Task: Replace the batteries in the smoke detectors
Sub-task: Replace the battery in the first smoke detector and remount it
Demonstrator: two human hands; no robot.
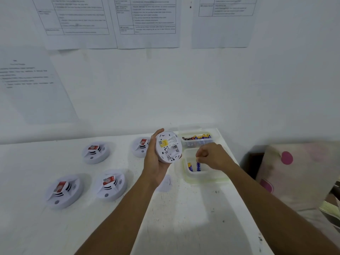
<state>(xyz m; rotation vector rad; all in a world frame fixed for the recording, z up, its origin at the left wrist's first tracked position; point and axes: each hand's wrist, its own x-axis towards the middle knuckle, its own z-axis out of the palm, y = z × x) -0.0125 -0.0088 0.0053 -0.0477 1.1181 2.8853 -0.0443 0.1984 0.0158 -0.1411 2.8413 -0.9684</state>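
White table [193, 218] runs off the bottom edge. Wall sheets [147, 15] are too blurred for us to read. Four smoke detectors [108, 184] lie at left, and the far right one is half hidden behind the left hand [154, 162]. That hand grips a fifth detector [168, 147] above the table, back side showing. We see a far tub [216, 137] of batteries and a near tub [202, 179]. The right hand [211, 157] partly blocks the near tub, curled fingers pinching a blue battery [198, 166] by its top.
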